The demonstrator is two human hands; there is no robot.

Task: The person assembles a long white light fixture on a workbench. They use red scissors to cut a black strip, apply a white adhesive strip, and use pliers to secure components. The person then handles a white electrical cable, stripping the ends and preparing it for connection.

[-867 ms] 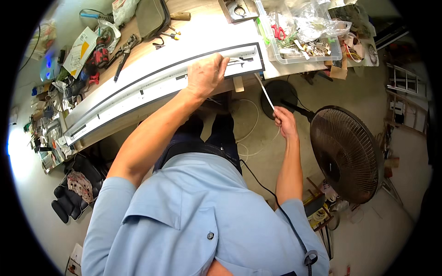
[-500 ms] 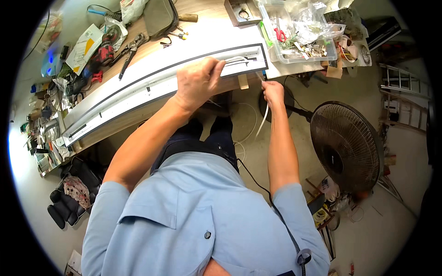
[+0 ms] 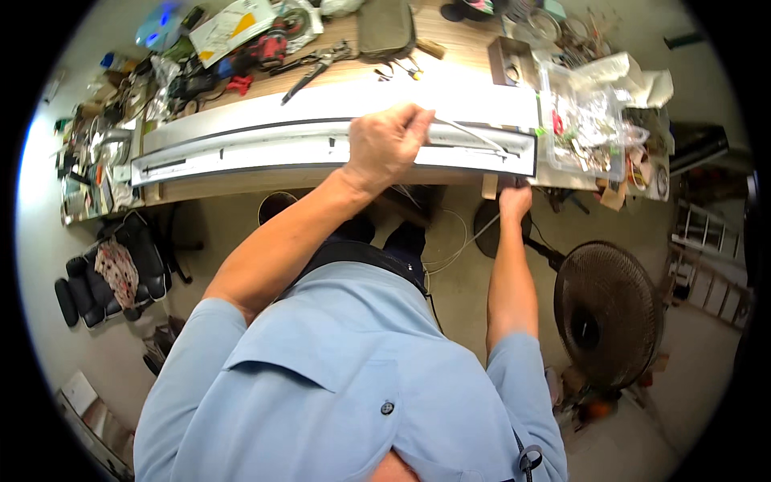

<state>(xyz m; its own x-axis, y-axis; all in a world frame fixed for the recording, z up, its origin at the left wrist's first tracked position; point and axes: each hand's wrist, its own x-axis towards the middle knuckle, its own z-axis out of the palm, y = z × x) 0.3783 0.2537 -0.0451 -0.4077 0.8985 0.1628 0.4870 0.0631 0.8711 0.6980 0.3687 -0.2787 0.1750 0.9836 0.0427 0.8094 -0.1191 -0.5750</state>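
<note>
A long, shallow white housing with a dark rim (image 3: 281,151) lies along the front of the bench. Over its right half, my left hand (image 3: 385,146) is closed, thumb and forefinger pinching a white cable (image 3: 470,135). From that pinch the cable runs taut to the right, down into the housing near its right end. Just under the bench's front edge, below that end, my right hand (image 3: 514,204) is closed round the same sort of white cable. Its lower length slants down and left to loose loops (image 3: 458,253) near the floor. My right fingertips are partly hidden.
Behind the housing lie long-handled pliers (image 3: 317,68), a red power tool (image 3: 269,48) and a dark green case (image 3: 385,28). A clear plastic bin (image 3: 582,120) full of small parts stands at the right. A standing fan (image 3: 608,313) is beside my right arm.
A longer, straighter stretch of cable now shows between my left hand and the housing's right end. My right hand has come up close beneath the bench edge. The whole view has shifted.
</note>
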